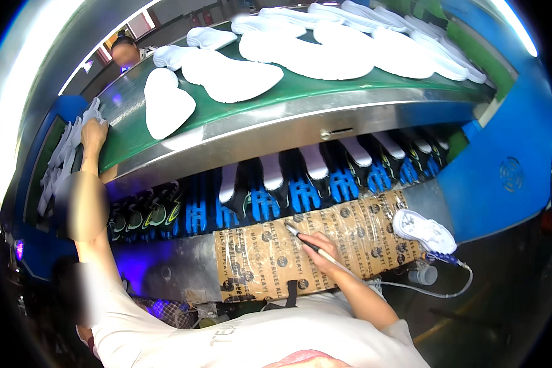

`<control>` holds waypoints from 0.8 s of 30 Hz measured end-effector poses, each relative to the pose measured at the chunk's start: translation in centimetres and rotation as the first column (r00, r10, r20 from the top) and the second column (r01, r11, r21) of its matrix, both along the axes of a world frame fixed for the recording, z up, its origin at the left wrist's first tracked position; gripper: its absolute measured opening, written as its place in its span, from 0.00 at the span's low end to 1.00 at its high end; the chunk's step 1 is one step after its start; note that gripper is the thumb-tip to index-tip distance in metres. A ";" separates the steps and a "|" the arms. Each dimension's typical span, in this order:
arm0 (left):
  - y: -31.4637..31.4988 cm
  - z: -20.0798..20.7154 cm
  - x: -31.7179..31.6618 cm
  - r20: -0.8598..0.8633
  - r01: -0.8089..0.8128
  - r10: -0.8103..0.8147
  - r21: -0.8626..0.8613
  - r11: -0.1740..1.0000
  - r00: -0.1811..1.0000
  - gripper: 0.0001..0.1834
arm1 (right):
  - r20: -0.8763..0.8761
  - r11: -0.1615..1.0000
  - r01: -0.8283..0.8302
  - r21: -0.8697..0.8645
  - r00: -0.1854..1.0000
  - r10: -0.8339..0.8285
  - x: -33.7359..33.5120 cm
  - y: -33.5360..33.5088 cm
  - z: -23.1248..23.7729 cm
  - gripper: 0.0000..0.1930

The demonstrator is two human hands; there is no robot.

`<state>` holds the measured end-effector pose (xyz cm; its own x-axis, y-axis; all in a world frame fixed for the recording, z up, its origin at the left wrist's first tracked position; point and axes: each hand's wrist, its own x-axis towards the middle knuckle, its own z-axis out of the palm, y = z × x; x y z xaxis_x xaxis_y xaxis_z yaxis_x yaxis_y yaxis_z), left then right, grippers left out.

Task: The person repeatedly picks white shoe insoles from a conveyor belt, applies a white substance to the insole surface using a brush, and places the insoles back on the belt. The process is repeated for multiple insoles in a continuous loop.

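Note:
At the far left my left hand (94, 136) is closed on a white shoe sole (92, 114), beside a stack of similar soles standing there. My right hand (322, 250) grips a slim brush-like tool (306, 241) with a dark section and a pale tip, held over the cardboard-covered ledge (251, 245). A thin pale hose runs from near my right forearm. Right of that hand, a white sole (424, 231) lies on the ledge's right end. Many white soles (233, 76) rest on the green belt (294, 92) in front of me.
Below the belt's metal edge (276, 126), dark shoe uppers (273, 172) hang among blue holders (303, 190). Blue machine panels (503, 172) flank the belt. A small container (423, 274) and a looping hose (460, 291) are at the lower right. Another person is beyond the belt.

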<state>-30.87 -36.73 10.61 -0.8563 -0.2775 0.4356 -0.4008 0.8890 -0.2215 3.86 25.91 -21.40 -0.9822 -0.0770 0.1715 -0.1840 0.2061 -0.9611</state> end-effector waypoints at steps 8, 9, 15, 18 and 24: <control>11.9 -0.6 17.2 -0.324 0.264 -0.136 0.393 0.881 0.936 0.36 | -0.114 0.998 0.025 -0.055 0.993 -0.031 0.0 0.4 -1.8 0.16; 14.0 -0.7 19.8 -0.351 0.261 -0.112 0.413 0.872 0.930 0.33 | -0.140 0.999 0.021 -0.043 0.990 -0.027 0.0 0.7 -1.8 0.16; 14.8 -6.0 29.0 -0.766 0.765 -0.053 0.630 0.133 0.640 0.14 | 0.009 0.963 0.008 -0.270 1.000 -0.005 0.4 2.8 2.4 0.16; 19.5 -7.1 30.1 -0.848 0.818 -0.156 0.530 -0.223 0.507 0.16 | 0.097 0.946 0.105 -0.306 0.992 -0.079 0.8 5.7 3.7 0.14; 21.8 -8.4 30.6 -0.800 0.625 0.369 0.010 -0.781 0.474 0.26 | 0.021 0.900 0.223 -0.375 0.973 -0.232 1.7 9.0 6.2 0.14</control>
<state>-0.30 -14.93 2.17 -0.8493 -0.3187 0.4207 0.5031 -0.7302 0.4624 5.53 34.87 -15.24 -0.9607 0.2217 0.1670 -0.1982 -0.1271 -0.9719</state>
